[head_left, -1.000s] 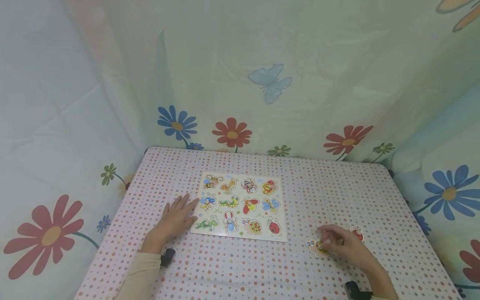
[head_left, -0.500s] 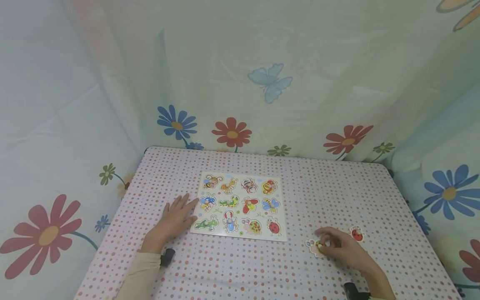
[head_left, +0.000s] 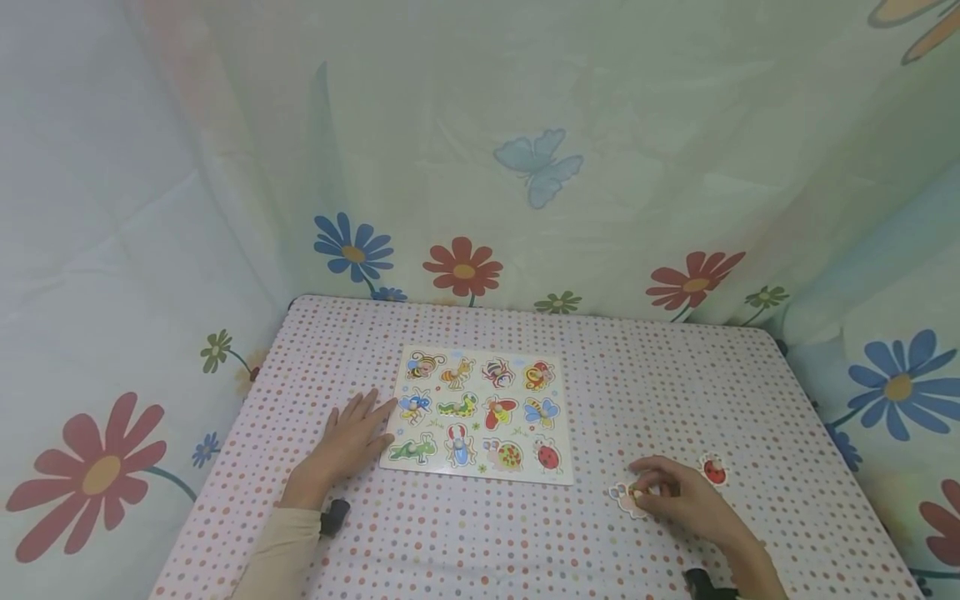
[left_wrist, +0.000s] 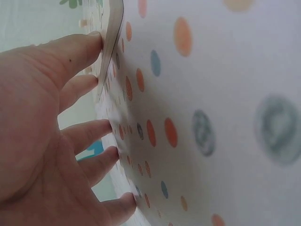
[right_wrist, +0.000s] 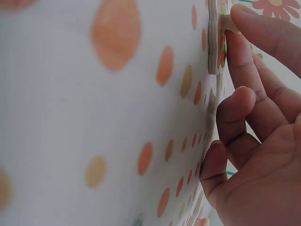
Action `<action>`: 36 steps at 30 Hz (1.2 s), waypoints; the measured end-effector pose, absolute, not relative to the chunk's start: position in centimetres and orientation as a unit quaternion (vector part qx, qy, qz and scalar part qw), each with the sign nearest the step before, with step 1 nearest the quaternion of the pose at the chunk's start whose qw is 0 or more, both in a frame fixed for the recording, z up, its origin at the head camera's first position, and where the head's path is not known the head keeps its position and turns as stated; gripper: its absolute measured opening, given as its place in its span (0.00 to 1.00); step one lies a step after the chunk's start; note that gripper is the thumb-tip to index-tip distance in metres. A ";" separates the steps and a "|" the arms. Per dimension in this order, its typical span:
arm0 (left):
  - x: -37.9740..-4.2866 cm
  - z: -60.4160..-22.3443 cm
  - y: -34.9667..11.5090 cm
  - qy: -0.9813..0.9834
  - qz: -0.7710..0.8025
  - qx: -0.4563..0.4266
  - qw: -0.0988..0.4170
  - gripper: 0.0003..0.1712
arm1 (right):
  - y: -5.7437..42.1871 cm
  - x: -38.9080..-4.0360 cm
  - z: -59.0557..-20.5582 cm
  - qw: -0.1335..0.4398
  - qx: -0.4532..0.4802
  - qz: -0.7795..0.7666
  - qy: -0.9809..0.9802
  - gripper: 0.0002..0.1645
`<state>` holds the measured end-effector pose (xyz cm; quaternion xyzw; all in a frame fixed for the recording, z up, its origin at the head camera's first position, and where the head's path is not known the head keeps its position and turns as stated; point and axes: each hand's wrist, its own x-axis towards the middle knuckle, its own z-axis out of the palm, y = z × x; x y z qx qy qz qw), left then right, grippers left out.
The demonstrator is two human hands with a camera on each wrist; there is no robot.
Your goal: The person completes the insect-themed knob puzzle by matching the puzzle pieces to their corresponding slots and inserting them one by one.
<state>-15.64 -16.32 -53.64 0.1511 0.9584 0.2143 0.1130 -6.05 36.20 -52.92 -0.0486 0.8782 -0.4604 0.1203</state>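
Note:
A white peg puzzle board (head_left: 480,477) with rows of insect pictures lies on the table. My left hand (head_left: 347,446) lies spread at its left side, thumb and index fingertip touching the board's edge (left_wrist: 109,47) in the left wrist view. Right of the board, my right hand (head_left: 678,496) pinches the knob (right_wrist: 228,22) of a loose puzzle piece (head_left: 624,498), which looks like a snail and is partly hidden by the fingers. The right wrist view shows that piece edge-on (right_wrist: 214,47), close to the tabletop. A ladybug puzzle piece (head_left: 714,469) lies just beyond the right hand.
A dotted cloth (head_left: 450,542) covers the table. Flower-printed curtains (head_left: 600,167) stand behind it and at both sides. Black wrist straps with cameras (head_left: 335,517) sit at both wrists.
My right hand has shifted slightly left and its fingers have closed on the snail piece's knob. The ladybug piece shows more fully than a second ago. My left hand has stayed still.

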 end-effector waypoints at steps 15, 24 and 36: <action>-15.7 -53.8 -16.3 0.959 0.215 0.149 0.112 0.36 | 34.7 -6.9 -52.8 0.078 -0.046 -0.453 0.887 0.27; -15.5 -53.7 -16.3 0.958 0.214 0.151 0.117 0.35 | 31.6 -8.5 -53.0 0.064 -0.068 -0.457 0.885 0.26; -15.6 -53.8 -16.4 0.958 0.213 0.157 0.111 0.36 | 25.9 -10.8 -52.6 0.056 -0.046 -0.474 0.878 0.21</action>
